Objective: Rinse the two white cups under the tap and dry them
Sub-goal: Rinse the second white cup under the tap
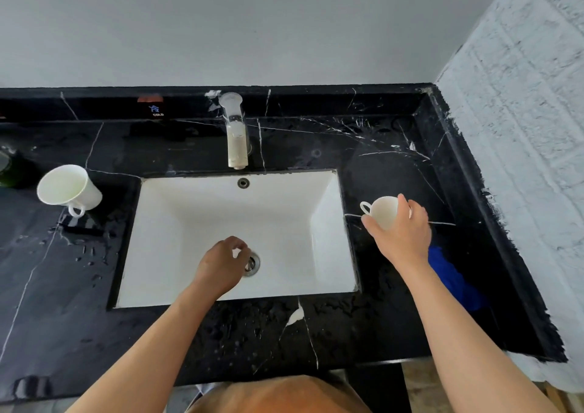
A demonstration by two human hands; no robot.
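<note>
The right hand (403,232) is wrapped over a white cup (384,211) on the black counter (221,327) at about 3 o'clock from the sink (177,210), fingers curled down around its body from above and the thumb on the near side; the cup looks to be mouth down, though the hand hides its rim, and its handle sticks out toward 9 o'clock, pointing at the basin. The second cup (70,188) sits well apart on the counter at about 9 o'clock from the sink, tipped so its open mouth faces up and toward 10 o'clock, its handle hanging toward 6 o'clock. The left hand (222,264) hovers over the basin near the drain (252,263), fingers loosely bunched and holding nothing. The tap (235,134) stands at 12 o'clock of the basin with no water visibly running. The relation that matters: the gripped cup lies to the right of the spout, so it would have to travel toward 10 o'clock to come under it, while the free left hand is the nearer one to the tap and to the far cup. A blue cloth (455,283) lies just behind the right wrist, at about 5 o'clock from the gripped cup, handy for drying. Water drops scattered on the counter suggest slick surfaces.
</note>
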